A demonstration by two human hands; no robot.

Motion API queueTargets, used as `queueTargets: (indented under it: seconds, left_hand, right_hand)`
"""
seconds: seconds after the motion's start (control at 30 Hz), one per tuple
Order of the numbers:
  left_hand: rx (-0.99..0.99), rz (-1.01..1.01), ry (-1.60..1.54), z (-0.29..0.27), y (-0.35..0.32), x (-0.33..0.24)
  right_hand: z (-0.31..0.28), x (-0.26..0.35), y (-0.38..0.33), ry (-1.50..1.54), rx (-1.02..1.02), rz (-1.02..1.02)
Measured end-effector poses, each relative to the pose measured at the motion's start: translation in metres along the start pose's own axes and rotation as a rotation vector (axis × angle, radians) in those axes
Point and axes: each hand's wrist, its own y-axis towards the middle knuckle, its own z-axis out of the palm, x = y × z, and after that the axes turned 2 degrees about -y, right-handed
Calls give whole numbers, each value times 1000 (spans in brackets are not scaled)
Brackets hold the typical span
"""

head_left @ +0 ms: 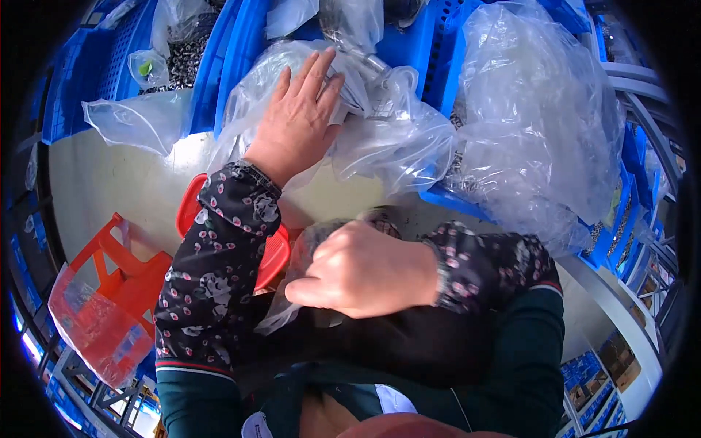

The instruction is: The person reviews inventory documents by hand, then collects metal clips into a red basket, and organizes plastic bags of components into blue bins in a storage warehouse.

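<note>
My left hand [299, 117] lies flat, fingers spread, on a clear plastic bag [387, 139] that spills out of a blue crate [438, 44]. Small metal parts show through the bag near my fingertips. My right hand [361, 270] is closed in a fist around the gathered top of a smaller clear plastic bag [292, 292] held against my lap. What the small bag contains is hidden. Both forearms wear dark flowered sleeve covers.
A large crumpled clear bag [540, 124] fills another blue crate on the right. Further blue crates [95, 66] with bagged metal parts stand at upper left. A red plastic stool [131, 277] and a red round basket [274, 252] sit below my left arm on the pale floor.
</note>
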Motion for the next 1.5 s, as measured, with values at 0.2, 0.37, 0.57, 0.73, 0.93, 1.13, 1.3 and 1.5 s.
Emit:
queueTargets:
  seconds: [0.2,0.37,0.57,0.73,0.93,1.13,1.3,1.5]
  left_hand:
    - [134,-59,272,-15,-15,-2]
    - [100,-92,230,-9,-22,-5]
    - [110,-100,205,-5,-20,-15]
    - [-9,-58,252,-10,-4,-7]
    - [94,0,372,-19,-6,7]
    - [-71,-22,311,-17,-18,19]
    - [-95,-107,243,-13,-22,21]
    - [-82,-152,256,-22,-16,12]
  right_hand:
    - [85,-80,-35,-185,142,-178]
    - [70,-87,-39,-302,453,58]
    - [41,-64,-47,-241,339,260]
    - [-15,-41,-26,-389,141,162]
    - [-105,-70,-29,-708,-420,492]
    - [-92,-104,-24,-946,-194,667]
    - [-97,-140,-37,-954,-138,796]
    - [-125,-151,-58,-706,-512,789]
